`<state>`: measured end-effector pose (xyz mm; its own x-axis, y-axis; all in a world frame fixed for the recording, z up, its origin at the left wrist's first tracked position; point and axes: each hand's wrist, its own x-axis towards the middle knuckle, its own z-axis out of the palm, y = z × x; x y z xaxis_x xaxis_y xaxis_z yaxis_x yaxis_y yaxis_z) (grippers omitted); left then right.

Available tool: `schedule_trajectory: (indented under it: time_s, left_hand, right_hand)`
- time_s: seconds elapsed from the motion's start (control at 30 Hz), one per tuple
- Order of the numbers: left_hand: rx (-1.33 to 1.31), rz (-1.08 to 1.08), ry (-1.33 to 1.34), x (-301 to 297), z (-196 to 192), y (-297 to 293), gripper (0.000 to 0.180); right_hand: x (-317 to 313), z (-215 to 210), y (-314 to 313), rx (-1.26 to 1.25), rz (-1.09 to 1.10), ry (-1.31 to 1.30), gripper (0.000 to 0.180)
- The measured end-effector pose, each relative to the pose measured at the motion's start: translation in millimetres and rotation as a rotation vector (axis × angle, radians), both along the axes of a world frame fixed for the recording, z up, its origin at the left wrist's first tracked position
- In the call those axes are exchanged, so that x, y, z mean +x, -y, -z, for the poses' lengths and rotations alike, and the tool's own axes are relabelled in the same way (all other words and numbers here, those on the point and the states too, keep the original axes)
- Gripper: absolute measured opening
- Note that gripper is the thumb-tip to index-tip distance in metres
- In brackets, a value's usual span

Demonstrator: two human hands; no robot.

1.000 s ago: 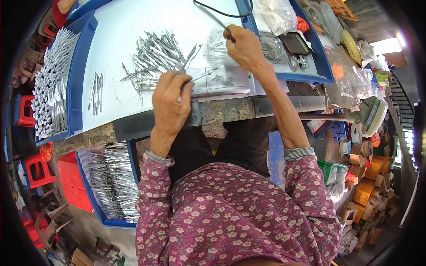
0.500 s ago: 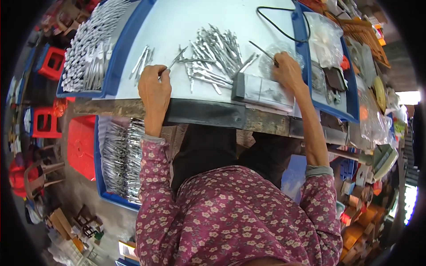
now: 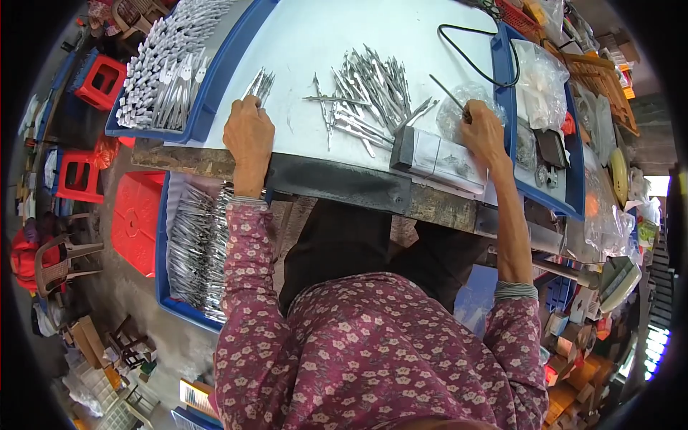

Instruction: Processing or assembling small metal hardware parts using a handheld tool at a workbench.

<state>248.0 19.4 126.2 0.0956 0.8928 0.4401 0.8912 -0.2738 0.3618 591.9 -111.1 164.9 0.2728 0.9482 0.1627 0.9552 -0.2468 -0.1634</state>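
Note:
My left hand point(image 3: 249, 137) rests at the table's near left side with its fingers curled in. Just beyond the fingertips lies a small bunch of slender silver metal pieces point(image 3: 261, 83); whether one is pinched is hidden. A thin dark rod point(image 3: 446, 91) slants up and left out of my right hand point(image 3: 483, 135), which is closed around its lower end. Below and left of that hand sits a grey block with a black end point(image 3: 441, 159). A larger loose heap of slender metal pieces point(image 3: 373, 86) spreads over the white tabletop point(image 3: 304, 43) between the hands.
Blue trays stand left point(image 3: 208, 107) and right point(image 3: 510, 100); the left one holds many silver pieces, the right one plastic bags. Another blue tray point(image 3: 163, 251) of metal pieces sits below the table edge. A black cable loop point(image 3: 466, 27) lies far right. Red stools point(image 3: 100, 82) stand left.
My left hand has moved from a metal piece by the heap to the small bunch at left. My right hand still holds the rod. The whole view has shifted slightly.

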Motion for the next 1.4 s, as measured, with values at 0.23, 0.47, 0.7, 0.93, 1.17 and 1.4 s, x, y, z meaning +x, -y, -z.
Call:
schedule_trajectory:
  time_s: [0.23,0.47,0.7,0.93,1.17,1.4]
  left_hand:
    - [0.052,0.287,0.151,21.5,-8.5,3.5,0.019]
    - [0.017,0.603,0.118,50.3,-0.1,-7.2,0.014]
    - [-0.086,0.671,0.174,57.6,2.4,-13.8,0.013]
    - [-0.09,0.644,0.314,56.3,-13.6,-5.5,0.013]
    - [-0.741,0.636,1.129,73.2,-41.8,34.9,0.018]
    - [-1.271,0.884,1.535,113.1,-46.6,91.3,0.03]
  right_hand:
    - [4.1,-8.3,5.4,0.156,0.12,-0.111,0.014]
    - [-10.1,-35.9,10.8,0.273,0.154,-0.861,0.019]
    - [-21.3,-49.3,32.7,0.34,0.136,-1.355,0.013]
    - [-23.3,-42.9,46.0,0.361,0.089,-1.54,0.013]
    - [-28.9,-39.9,56.8,0.4,0.049,-1.39,0.026]
    - [-39.5,-42.7,69.2,0.402,0.042,-1.524,0.03]
